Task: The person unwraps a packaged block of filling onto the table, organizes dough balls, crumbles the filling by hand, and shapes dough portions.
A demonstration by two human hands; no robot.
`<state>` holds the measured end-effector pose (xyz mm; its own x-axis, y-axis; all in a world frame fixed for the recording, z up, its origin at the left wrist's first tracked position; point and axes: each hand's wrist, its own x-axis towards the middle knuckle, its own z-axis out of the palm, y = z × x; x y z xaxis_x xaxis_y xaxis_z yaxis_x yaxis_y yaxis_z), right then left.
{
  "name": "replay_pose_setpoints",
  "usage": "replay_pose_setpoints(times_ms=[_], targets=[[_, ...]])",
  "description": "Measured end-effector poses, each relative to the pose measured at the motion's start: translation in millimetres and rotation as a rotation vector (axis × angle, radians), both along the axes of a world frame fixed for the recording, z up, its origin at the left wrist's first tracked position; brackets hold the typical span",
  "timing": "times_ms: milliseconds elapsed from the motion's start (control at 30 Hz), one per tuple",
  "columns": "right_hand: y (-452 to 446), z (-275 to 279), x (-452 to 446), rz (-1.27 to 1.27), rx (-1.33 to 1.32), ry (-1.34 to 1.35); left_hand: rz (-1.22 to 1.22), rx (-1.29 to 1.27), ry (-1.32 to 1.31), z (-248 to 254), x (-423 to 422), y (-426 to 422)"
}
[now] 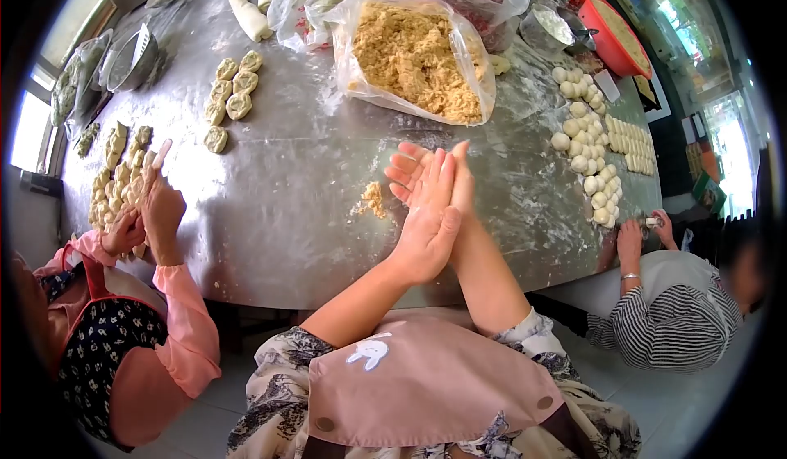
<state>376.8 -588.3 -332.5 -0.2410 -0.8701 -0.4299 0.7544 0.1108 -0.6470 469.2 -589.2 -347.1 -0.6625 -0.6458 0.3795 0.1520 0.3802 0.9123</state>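
My left hand (428, 225) lies flat across my right hand (464, 187), palm against palm, over the metal table (287, 205). Both hands have their fingers stretched out; those of my right hand show spread behind the left one. Whether anything lies between the palms is hidden. Just left of the hands is a small heap of yellow crumbs (373, 200) on the table. Beyond them stands an open plastic bag of crumbly yellow filling (418, 57).
Pale dough pieces (239, 82) and white dough rolls (248, 12) are at the back left. Round dough balls (579, 139) line the right, near a red basin (615, 33). One co-worker (131, 328) is at the left, another (672, 311) at the right.
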Motion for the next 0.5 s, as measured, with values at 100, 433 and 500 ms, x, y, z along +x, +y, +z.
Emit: replay_pose_setpoints(times_ms=[100,433,500], targets=[[6,16,18,-0.054,-0.149,-0.089,0.116,-0.175,-0.173,-4,0,-18],[20,28,26,0.055,-0.333,0.213,0.244,0.112,-0.125,11,-20,-6],[9,14,-1,-0.012,-0.247,0.034,0.132,-0.103,-0.117,13,-16,8]])
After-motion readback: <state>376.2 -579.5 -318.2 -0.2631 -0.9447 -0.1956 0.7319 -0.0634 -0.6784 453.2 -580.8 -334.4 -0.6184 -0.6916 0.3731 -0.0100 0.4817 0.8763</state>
